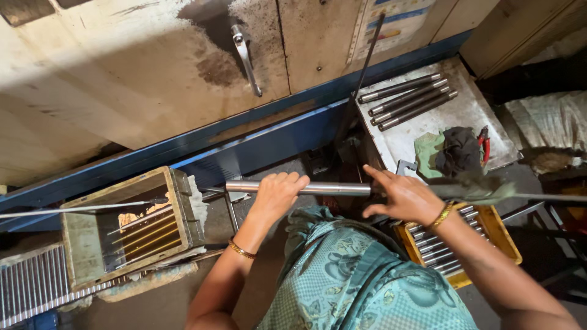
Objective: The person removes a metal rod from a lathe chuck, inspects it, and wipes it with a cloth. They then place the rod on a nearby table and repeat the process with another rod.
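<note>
Holding the long polished steel rod level across our lap: left hand is clenched around it mid-length, right hand open, fingers spread, palm against its far end. We'd judge both hands should stay in line so it doesn't tip. Below the right wrist, a yellow tray of grey rods; beyond it, dark steel bars on a plate.
</note>
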